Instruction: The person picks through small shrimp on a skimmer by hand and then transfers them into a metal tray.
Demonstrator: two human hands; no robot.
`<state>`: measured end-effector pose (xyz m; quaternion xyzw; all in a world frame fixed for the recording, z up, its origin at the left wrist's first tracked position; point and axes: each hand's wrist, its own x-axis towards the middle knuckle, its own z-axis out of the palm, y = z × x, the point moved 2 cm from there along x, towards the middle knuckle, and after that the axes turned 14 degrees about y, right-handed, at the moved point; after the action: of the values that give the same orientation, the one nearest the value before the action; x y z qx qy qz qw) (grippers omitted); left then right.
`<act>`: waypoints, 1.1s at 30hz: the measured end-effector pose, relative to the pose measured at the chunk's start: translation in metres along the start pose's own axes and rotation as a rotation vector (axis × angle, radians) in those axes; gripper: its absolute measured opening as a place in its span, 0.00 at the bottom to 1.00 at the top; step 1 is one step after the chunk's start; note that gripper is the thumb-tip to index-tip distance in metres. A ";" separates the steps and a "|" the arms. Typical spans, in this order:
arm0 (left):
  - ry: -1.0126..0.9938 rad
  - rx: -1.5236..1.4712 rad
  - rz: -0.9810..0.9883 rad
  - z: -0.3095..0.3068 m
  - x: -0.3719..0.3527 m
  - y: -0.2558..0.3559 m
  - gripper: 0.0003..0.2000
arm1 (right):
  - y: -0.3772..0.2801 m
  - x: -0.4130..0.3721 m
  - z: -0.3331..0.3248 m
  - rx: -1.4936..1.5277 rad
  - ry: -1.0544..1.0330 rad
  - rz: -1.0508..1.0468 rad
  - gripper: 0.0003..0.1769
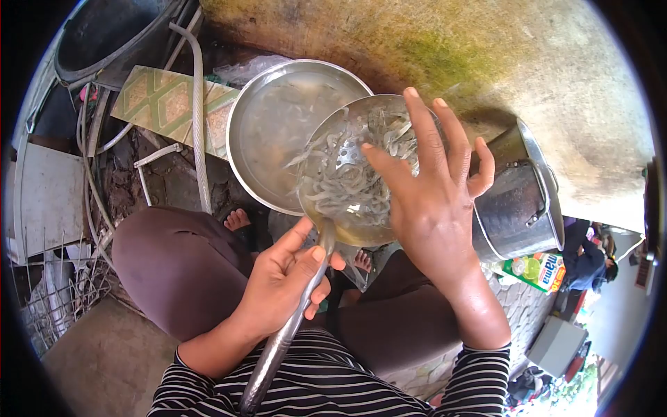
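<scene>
One long-handled perforated ladle [372, 237], its handle [276, 345] gripped in the left hand [286, 281], holds small grey shrimp [340, 189] and overlaps a metal basin [234, 139] of cloudy water [274, 118]. One right hand [438, 187], fingers spread wide, is over the shrimp; whether it touches them, I cannot tell

- In the ladle [361, 238]: shrimp [340, 186]
- Left of the ladle, partly hidden behind its edge: the basin [300, 62], with water [267, 125] inside
- Right of the ladle: the pot [511, 212]
- Behind basin and pot: the wall [500, 62]
- Just left of the basin: tiles [163, 104], with the hose [198, 125] across them
- Beyond the tiles, far left: the tub [104, 38]
- Before the pot, near its base: a packet [535, 270]
</scene>
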<state>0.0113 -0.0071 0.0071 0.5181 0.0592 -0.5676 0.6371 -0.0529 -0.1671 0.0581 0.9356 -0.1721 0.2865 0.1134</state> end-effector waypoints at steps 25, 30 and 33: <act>-0.061 -0.026 -0.051 0.000 0.001 -0.001 0.26 | -0.019 -0.005 0.012 0.297 0.084 -0.034 0.02; -0.047 -0.025 -0.047 0.000 0.002 -0.003 0.26 | -0.017 -0.004 0.016 0.067 0.116 -0.061 0.01; -0.029 -0.019 -0.037 0.001 0.002 -0.003 0.26 | -0.016 -0.003 0.015 0.050 0.137 -0.030 0.02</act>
<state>0.0090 -0.0087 0.0051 0.5025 0.0649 -0.5863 0.6321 -0.0411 -0.1561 0.0423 0.9188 -0.1428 0.3525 0.1057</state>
